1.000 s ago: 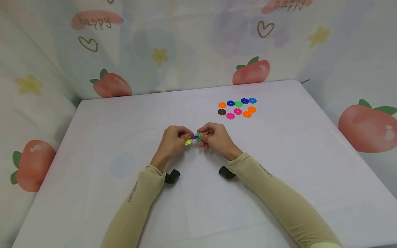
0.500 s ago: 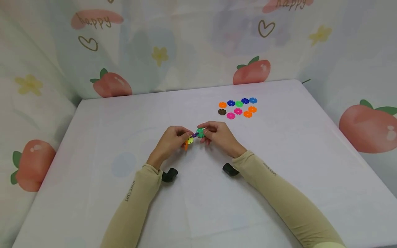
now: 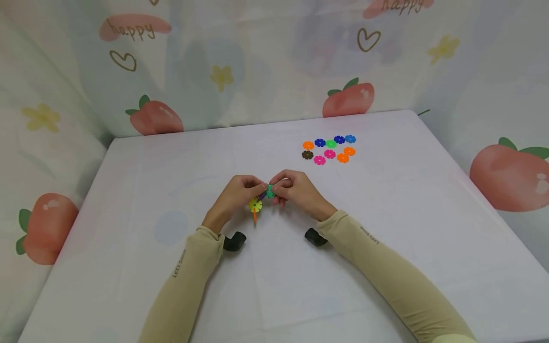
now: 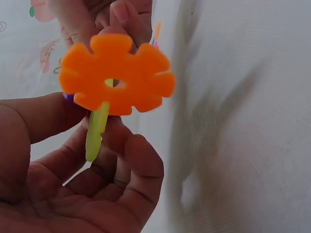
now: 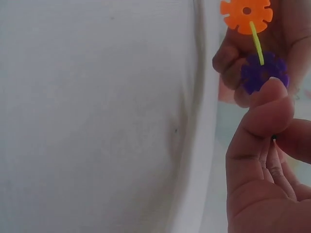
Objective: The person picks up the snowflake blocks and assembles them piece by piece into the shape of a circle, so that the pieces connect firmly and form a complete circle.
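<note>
A short chain of notched interlocking discs hangs between my two hands over the table. An orange disc (image 4: 87, 73) is at its lower end, slotted edge-on into a yellow disc (image 3: 255, 205). The yellow one joins a purple disc (image 5: 251, 73), and a green disc (image 3: 270, 191) is at the upper right end. My left hand (image 3: 236, 196) pinches the purple disc between thumb and fingers. With thumb and forefinger my right hand (image 3: 301, 191) pinches the green disc, mostly covered by the fingertips in the right wrist view. The hands are close together, fingertips nearly meeting.
Several loose discs lie flat toward the back right of the white table (image 3: 386, 200), among them a brown disc (image 3: 307, 155), a pink disc (image 3: 319, 160) and a light blue disc (image 3: 350, 139). Patterned curtains stand behind and beside the table. A black wrist mount (image 3: 235, 241) sits under the left wrist.
The yellow and orange end has swung down below my left hand and shows more fully. My right hand moved slightly left and down, bringing the green disc closer to the left fingertips.
</note>
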The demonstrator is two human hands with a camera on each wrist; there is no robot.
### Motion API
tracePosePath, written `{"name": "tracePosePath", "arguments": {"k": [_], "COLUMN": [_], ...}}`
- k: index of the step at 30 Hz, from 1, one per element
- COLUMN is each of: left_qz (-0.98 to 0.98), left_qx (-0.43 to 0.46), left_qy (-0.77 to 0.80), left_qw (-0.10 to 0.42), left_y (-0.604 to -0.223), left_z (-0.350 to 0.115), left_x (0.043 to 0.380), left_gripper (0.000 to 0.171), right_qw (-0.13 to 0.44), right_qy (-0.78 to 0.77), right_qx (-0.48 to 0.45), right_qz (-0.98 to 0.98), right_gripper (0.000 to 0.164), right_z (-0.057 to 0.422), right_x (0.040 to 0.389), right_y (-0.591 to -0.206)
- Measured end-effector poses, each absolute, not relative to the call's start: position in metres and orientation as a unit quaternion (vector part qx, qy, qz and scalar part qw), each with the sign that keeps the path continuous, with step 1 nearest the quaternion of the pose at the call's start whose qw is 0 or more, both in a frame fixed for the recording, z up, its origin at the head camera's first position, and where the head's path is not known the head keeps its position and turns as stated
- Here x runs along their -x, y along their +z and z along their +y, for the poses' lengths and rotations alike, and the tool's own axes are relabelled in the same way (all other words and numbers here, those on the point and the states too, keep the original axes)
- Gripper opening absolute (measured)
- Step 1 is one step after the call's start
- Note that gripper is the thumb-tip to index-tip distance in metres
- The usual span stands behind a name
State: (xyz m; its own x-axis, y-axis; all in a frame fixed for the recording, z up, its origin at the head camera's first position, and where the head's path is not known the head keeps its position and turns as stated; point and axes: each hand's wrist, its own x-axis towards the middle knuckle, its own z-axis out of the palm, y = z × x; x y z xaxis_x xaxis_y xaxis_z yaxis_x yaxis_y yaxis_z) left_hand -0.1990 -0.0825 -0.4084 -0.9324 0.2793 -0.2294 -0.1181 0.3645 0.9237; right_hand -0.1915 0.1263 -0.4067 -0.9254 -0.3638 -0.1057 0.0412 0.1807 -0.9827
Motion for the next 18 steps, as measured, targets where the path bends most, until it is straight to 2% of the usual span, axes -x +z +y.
{"name": "tracePosePath", "arguments": {"k": [9, 18], "left_qz": [0.806, 0.807], "left_qx": [-0.059, -0.042], "left_qy": [0.563, 0.561], "left_qw": [0.174, 0.179], "left_y": [-0.408, -0.410], "left_z": [-0.081, -0.080], "left_x": [0.197, 0.199], "left_gripper": [0.018, 0.021], "right_qw": [0.144, 0.122], "right_qy": [-0.613, -0.564], "right_qx": [0.105, 0.076], "right_qz": [0.770, 0.813], "right_gripper": [0.020, 0.024], "right_z": [0.132, 0.151], "right_x": [0.197, 0.218], "right_y": [-0.410, -0.406]}}
